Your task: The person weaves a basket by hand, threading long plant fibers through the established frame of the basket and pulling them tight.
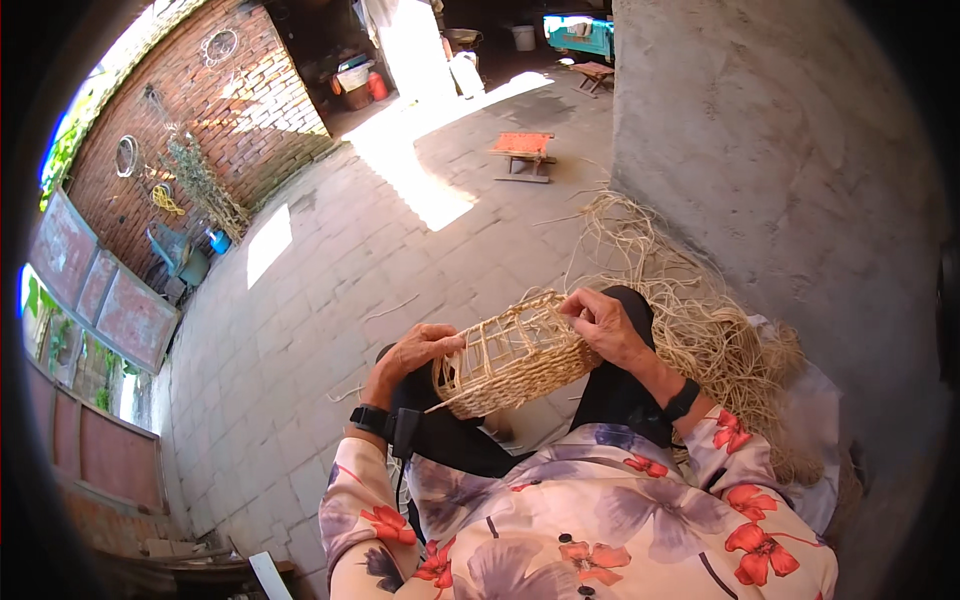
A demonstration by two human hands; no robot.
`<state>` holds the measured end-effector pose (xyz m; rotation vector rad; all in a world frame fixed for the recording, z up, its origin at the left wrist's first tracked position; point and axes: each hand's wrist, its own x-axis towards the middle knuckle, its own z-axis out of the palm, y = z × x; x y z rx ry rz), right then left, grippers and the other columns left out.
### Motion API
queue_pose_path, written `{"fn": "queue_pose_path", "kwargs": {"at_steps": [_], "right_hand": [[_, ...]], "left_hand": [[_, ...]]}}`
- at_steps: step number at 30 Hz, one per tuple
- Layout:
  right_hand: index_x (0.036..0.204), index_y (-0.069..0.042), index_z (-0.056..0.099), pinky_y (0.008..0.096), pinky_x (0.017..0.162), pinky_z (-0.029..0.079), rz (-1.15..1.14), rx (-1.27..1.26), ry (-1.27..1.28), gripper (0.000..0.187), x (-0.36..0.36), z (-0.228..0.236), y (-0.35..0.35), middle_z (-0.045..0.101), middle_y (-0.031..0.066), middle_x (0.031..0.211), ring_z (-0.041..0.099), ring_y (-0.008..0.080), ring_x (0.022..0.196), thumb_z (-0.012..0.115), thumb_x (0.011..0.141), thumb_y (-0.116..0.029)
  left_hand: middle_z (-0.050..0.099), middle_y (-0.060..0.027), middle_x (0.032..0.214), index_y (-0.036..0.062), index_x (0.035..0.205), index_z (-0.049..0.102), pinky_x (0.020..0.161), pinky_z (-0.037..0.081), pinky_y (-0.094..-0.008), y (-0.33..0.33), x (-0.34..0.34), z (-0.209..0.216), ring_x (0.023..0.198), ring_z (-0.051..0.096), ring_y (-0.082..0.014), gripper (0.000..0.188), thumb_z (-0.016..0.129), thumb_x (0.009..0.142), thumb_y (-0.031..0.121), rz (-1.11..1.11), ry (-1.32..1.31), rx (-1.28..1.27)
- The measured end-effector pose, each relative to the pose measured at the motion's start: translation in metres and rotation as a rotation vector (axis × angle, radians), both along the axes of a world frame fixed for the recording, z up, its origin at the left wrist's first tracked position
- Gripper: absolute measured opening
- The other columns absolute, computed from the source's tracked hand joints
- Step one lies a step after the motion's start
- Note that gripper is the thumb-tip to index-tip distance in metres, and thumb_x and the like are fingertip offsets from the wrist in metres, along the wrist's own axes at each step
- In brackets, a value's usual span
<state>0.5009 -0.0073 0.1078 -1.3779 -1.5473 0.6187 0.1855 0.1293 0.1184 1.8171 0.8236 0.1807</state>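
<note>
A partly woven straw basket [515, 377] rests across my lap, tilted, with braided rows along its near side and an open lattice of strands on its far side. My left hand [425, 347] grips the rim at its left end, fingers curled over the edge. At the right end, my right hand [603, 325] pinches the rim with bent fingers. Whether a loose strand lies between those fingers is too small to tell. A short strand end sticks out at the basket's lower left.
A large heap of loose straw strands [715, 355] lies by my right knee, against a grey plastered wall [770, 140]. An orange-topped folding stool [523, 146] stands ahead on the paved floor [340, 290]. Reddish panels [100, 280] lean at the left, near a brick wall [235, 120].
</note>
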Motion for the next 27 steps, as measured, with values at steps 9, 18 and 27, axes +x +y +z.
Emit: {"fn": "queue_pose_path", "kwargs": {"at_steps": [9,18,27], "right_hand": [[0.094,0.0,0.065,0.0319,0.069,0.052,-0.056,-0.069,-0.072,0.016,0.033,-0.033,-0.004,0.067,0.0121,0.081,0.066,0.0208,0.075,0.058,0.081,-0.004],[0.102,-0.006,0.063,0.0367,0.077,0.049,0.34,0.318,-0.342,0.033,-0.02,0.022,-0.031,0.058,0.0091,0.096,0.059,0.025,0.09,0.077,0.073,-0.01],[0.087,-0.009,0.06,0.0386,0.079,0.046,0.246,0.459,-0.54,0.021,-0.046,0.011,-0.03,0.058,0.0058,0.083,0.059,0.0255,0.084,0.074,0.071,-0.011]], "left_hand": [[0.057,0.001,0.066,0.0038,0.093,0.071,0.052,0.047,-0.0261,-0.001,0.072,0.012,0.056,0.056,-0.0091,0.038,0.062,0.095,0.041,-0.102,0.096,-0.024],[0.058,0.0012,0.066,0.0034,0.094,0.071,0.043,0.041,-0.0249,0.012,0.1,0.028,0.05,0.052,-0.0081,0.039,0.062,0.095,0.041,-0.193,0.096,-0.242],[0.069,-0.0092,0.09,0.0059,0.112,0.068,0.069,0.055,-0.0329,-0.025,0.08,0.059,0.08,0.066,-0.0175,0.031,0.065,0.092,0.031,-0.014,-0.085,0.439]]}}
